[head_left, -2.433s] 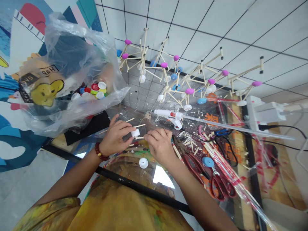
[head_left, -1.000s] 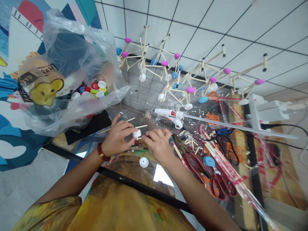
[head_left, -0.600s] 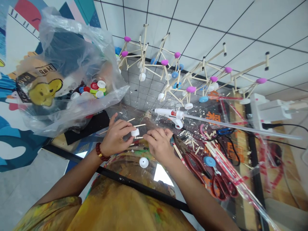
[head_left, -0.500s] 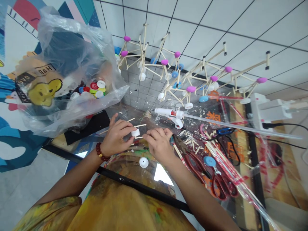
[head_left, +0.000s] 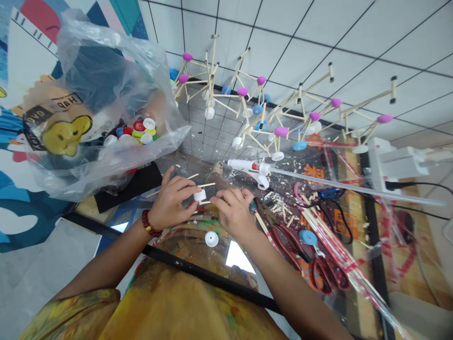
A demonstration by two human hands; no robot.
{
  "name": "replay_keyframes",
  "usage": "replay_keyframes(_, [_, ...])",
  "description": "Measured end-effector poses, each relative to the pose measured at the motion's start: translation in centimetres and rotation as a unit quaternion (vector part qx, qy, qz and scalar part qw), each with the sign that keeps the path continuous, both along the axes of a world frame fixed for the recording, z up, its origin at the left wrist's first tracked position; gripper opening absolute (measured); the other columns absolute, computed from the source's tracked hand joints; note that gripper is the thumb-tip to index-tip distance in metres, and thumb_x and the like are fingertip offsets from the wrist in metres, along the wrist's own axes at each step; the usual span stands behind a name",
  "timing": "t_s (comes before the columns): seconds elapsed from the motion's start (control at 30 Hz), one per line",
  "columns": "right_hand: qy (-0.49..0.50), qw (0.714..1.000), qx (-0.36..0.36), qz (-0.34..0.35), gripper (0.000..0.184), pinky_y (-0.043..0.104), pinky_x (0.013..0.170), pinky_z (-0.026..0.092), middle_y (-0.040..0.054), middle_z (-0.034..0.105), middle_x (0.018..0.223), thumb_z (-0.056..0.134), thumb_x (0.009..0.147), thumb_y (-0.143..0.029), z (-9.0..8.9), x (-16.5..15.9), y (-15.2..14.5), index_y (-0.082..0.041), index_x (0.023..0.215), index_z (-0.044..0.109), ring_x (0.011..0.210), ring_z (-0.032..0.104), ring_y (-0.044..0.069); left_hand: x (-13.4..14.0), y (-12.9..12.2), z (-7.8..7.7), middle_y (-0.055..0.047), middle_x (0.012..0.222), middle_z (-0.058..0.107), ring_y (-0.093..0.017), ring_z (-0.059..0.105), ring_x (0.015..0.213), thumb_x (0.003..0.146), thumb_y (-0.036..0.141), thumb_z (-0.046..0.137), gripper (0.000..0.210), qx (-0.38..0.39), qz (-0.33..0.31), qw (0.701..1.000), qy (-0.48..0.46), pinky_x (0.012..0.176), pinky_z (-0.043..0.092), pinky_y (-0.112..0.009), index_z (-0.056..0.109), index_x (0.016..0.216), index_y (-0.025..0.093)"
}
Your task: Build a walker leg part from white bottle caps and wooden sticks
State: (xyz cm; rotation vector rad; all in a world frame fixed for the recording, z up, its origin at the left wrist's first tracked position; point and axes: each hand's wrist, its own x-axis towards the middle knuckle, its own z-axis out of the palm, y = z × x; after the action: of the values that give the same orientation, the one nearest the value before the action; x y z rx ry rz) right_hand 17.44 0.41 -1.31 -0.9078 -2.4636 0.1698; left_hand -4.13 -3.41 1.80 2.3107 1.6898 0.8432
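My left hand pinches a small white plastic cap between thumb and fingers. Thin wooden sticks lie around it, and one stick runs from the cap toward my right hand. The fingertips of that right hand are closed at the stick's far end. Another stick sticks out just above the cap. Below both hands a round white cap lies on the clear table top. A white glue gun with a long glue stick rests beyond my right hand.
Several stick figures with pink, blue and white round parts stand along the far side. At left is a clear plastic bag with coloured caps. Red-handled pliers, scissors and wrapped stick bundles lie at right.
Hardly anything differs. Both hands keep their hold, and the cap and stick have shifted only very slightly.
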Motion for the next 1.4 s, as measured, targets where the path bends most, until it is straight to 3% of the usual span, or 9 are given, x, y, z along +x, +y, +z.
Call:
replay_keyframes(0.77, [0.028, 1.0, 0.007, -0.002, 0.026, 0.04, 0.083, 0.024, 0.0024, 0.068, 0.096, 0.054, 0.088, -0.004, 0.09, -0.11, 0.06, -0.024, 0.097, 0.067, 0.094, 0.053, 0.02, 0.04, -0.01, -0.12, -0.001, 0.095, 0.07, -0.018, 0.065, 0.093, 0.081, 0.022, 0.064, 0.018, 0.004, 0.006, 1.0, 0.005, 0.119, 0.021, -0.053, 0.068, 0.097, 0.024])
replay_keyframes(0.97, [0.024, 0.999, -0.025, 0.013, 0.023, 0.041, 0.084, 0.026, 0.0032, 0.068, 0.103, 0.058, 0.09, -0.012, 0.14, 0.12, -0.07, -0.025, 0.107, 0.066, 0.098, 0.055, 0.021, 0.17, -0.07, -0.01, -0.001, 0.094, 0.07, -0.018, 0.065, 0.093, 0.081, 0.023, 0.064, 0.017, -0.006, 0.008, 1.0, 0.009, 0.119, 0.02, -0.054, 0.068, 0.098, 0.025])
replay_keyframes(1.2, [0.138, 0.983, -0.076, -0.096, 0.021, 0.039, 0.086, 0.031, 0.0038, 0.068, 0.102, 0.05, 0.096, -0.018, 0.93, 0.85, 0.47, -0.025, 0.11, 0.065, 0.097, 0.059, 0.02, -0.14, -0.07, 0.04, -0.001, 0.094, 0.069, -0.018, 0.064, 0.091, 0.081, 0.024, 0.063, 0.016, -0.008, 0.011, 1.0, 0.009, 0.118, 0.022, -0.053, 0.069, 0.096, 0.025])
replay_keyframes(1.4, [0.111, 0.984, -0.088, -0.106, 0.021, 0.039, 0.086, 0.03, 0.0035, 0.069, 0.101, 0.051, 0.095, -0.017, 0.28, 0.72, 0.76, -0.025, 0.107, 0.066, 0.099, 0.06, 0.021, -0.43, -0.13, 0.05, -0.002, 0.095, 0.07, -0.019, 0.064, 0.092, 0.079, 0.022, 0.064, 0.019, 0.0, 0.005, 1.0, 0.001, 0.118, 0.021, -0.055, 0.068, 0.098, 0.024])
